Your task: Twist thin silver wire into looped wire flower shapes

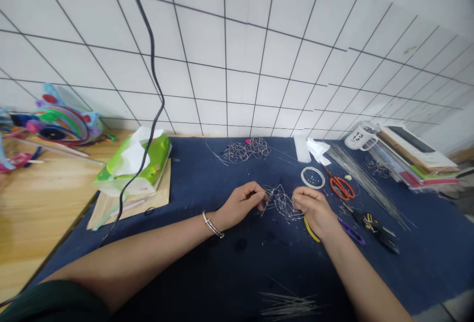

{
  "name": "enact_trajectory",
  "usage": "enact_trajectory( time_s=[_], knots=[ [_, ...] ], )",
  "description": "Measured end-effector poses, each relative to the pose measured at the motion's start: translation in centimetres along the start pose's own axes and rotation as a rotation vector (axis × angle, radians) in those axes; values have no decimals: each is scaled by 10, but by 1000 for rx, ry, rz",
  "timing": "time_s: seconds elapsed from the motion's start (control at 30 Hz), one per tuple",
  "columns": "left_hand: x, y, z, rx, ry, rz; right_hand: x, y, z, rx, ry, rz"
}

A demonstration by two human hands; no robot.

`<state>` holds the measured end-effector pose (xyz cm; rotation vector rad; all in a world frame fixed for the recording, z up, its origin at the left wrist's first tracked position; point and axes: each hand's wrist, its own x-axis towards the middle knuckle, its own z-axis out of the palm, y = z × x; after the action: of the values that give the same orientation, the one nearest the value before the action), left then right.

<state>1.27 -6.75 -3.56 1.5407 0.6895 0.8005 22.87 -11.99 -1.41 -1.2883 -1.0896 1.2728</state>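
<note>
Between my hands lies a tangled piece of thin silvery wire (283, 202), looped and dotted with tiny pinkish beads. My left hand (242, 203), with a bangle at the wrist, pinches its left end between thumb and fingers. On the opposite side my right hand (312, 208) has its fingers closed on the wire's right edge. A yellow-handled tool (311, 229) shows partly beneath my right hand. Just beyond the hands sits a round white-rimmed dish (313, 178) with small beads in it.
Orange-handled scissors (342, 188), black pliers (381, 233), a purple tool (351, 231) and a bundle of straight wires (366, 183) lie to the right. More coiled wire (246, 150) rests near the wall. A tissue pack (148, 164) stands left; cut wires (291, 305) lie in front.
</note>
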Motion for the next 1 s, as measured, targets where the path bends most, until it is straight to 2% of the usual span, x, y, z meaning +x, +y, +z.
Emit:
enact_trajectory(
  time_s=[0.13,0.23,0.37,0.47,0.73,0.9,1.0],
  knots=[
    [2,-3,-1,-45,22,-30,-3,-1,4,-112,-47,-32],
    [4,-6,1,-122,62,-63,-6,-3,9,-311,-54,-68],
    [6,-8,6,-253,121,-107,-11,-5,16,-651,32,-210],
    [6,-9,9,-378,121,-153,-14,-4,20,-811,88,-290],
    [6,-8,17,-620,83,-255,-19,0,20,-1045,148,-417],
    [7,-9,20,-663,66,-272,-20,4,20,-1128,166,-436],
    [8,-9,20,-608,73,-261,-19,5,20,-1112,157,-435]
  ],
)
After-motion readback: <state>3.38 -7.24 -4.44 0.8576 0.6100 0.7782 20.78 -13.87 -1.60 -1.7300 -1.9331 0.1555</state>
